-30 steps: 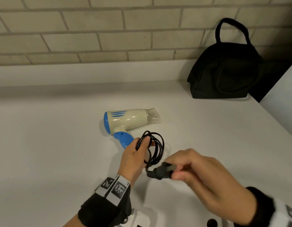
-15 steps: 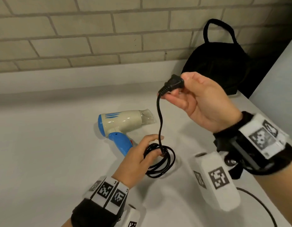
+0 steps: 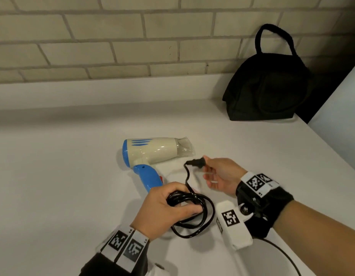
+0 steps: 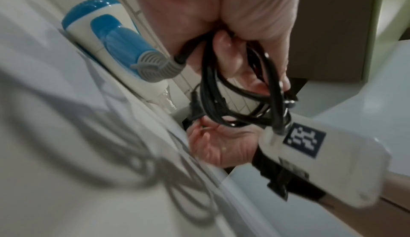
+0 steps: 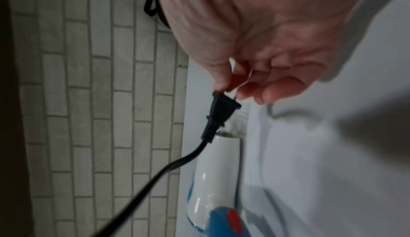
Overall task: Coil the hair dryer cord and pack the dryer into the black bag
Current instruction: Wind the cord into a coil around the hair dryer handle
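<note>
Our left hand [image 3: 162,208] had its fingers curled tight round the gathered loops of the cord [image 3: 194,214], holding the bundle just off the butt of the dryer's blue handle, while our right hand [image 3: 220,176] pinched the plug [image 3: 196,163] by its metal prongs between thumb and fingertip, the other fingers loose. What mattered was that short free tail — it ran up and away from the coil to the plug, which sat just right of the dryer's nozzle and between the two hands. By our reckoning only that last stretch was left to fold in, so the right hand was the one to bring it down to the left. The hair dryer [image 3: 154,151] lay on its side on the white counter [image 3: 53,186], barrel running left to right, nozzle to the right, handle angled back toward us. The black bag [image 3: 266,92] stood well apart at the far right against the brick wall [image 3: 113,46] — whether its mouth was open, we couldn't tell. Nothing stood between dryer and bag.
</note>
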Tool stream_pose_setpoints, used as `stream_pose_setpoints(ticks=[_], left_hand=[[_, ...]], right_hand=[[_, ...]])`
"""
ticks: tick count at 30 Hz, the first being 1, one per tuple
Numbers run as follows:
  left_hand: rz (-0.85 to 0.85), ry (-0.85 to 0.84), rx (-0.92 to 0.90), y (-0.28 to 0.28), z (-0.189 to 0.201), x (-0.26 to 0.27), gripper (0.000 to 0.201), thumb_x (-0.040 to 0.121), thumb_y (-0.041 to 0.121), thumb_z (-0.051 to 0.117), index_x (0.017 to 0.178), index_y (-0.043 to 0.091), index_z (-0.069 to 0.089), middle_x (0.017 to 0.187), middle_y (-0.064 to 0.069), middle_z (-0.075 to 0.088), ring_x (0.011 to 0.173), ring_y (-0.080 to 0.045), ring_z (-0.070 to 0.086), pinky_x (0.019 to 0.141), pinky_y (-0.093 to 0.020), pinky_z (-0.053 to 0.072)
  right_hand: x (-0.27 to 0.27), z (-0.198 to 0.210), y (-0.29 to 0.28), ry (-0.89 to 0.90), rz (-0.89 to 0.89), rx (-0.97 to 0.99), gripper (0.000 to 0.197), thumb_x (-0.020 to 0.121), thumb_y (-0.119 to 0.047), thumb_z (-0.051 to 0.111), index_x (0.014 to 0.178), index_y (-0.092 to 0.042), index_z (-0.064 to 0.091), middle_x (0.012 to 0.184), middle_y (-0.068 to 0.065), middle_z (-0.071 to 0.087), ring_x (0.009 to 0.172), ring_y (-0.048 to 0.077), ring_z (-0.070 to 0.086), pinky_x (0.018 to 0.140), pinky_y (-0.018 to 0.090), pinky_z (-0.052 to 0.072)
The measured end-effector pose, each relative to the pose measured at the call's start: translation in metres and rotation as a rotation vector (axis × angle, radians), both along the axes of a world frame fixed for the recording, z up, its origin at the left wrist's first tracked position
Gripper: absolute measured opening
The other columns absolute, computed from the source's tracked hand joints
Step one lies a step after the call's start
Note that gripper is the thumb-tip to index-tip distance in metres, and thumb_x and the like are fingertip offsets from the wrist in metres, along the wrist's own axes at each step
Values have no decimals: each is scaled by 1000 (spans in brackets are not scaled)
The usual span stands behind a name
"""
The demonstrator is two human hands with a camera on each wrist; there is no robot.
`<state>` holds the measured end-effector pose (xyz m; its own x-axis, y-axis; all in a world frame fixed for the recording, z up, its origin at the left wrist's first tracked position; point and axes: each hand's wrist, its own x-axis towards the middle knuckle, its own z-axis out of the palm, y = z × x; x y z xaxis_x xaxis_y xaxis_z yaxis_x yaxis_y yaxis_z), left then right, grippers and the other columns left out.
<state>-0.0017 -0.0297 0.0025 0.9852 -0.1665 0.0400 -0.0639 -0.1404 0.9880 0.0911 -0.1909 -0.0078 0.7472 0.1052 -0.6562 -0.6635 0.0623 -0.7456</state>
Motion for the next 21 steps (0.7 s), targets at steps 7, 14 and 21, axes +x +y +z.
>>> stream_pose_setpoints(ticks=[7,14,21], left_hand=[[4,-38,-18,-5,12,3,19,68,0,71,69,17,64,44,10,64,47,0,62,57,-12,51],[-26,-25,37,-3,8,3,17,74,3,67,70,18,62,40,10,61,46,2,59,58,-9,47],[-30,-73,-3,-10,16,6,17,59,32,66,73,22,63,45,12,63,46,2,58,54,-7,45]], right_hand=[[-15,-4,3,-89,252,-161,22,94,-22,42,78,-11,53,80,5,57,66,16,55,62,30,48],[-39,22,-12,-1108,574,-534,48,86,-8,55,121,-37,40,135,-17,34,120,-3,41,98,12,36],[-28,15,7,-1101,888,-652,11,80,-11,57,85,-8,66,86,12,68,80,24,61,76,41,50]])
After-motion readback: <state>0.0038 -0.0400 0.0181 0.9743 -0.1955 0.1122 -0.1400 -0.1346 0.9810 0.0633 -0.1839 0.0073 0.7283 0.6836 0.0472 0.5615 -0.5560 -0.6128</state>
